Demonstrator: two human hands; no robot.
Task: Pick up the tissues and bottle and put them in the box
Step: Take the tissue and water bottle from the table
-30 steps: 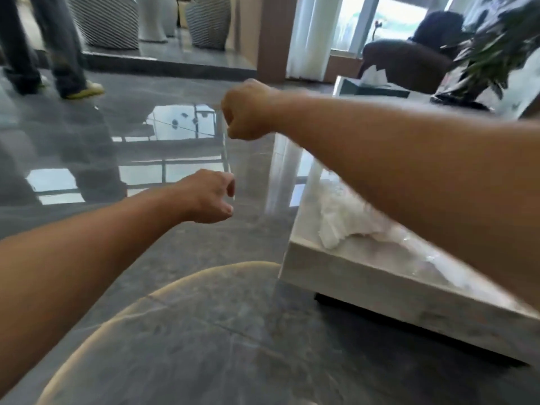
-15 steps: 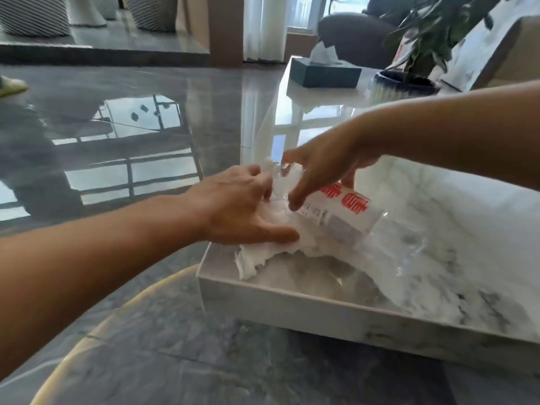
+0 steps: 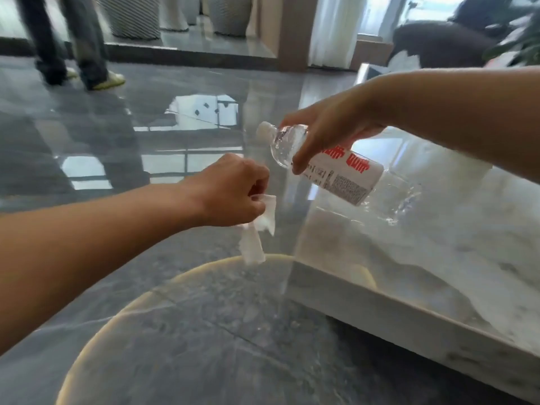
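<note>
My right hand [image 3: 330, 133] grips a clear plastic bottle [image 3: 344, 173] near its neck. The bottle has a white cap and a white label with red characters, and it hangs tilted above the left corner of the white marble table [image 3: 438, 258]. My left hand [image 3: 233, 191] is closed on a crumpled white tissue [image 3: 257, 232], which dangles below the fist, left of the table's corner and over the grey floor. No box for the items is visible in this view.
A gold-rimmed ring [image 3: 152, 299] curves over the glossy grey floor in front of me. A person's legs [image 3: 73, 45] stand at the far left. A tissue box [image 3: 377, 71], a dark sofa [image 3: 438, 42] and a plant [image 3: 523, 45] lie at the back right.
Both hands were on the tissue and bottle lying on the table; now the right hand has lifted the bottle and the left has lifted the tissue off to the left.
</note>
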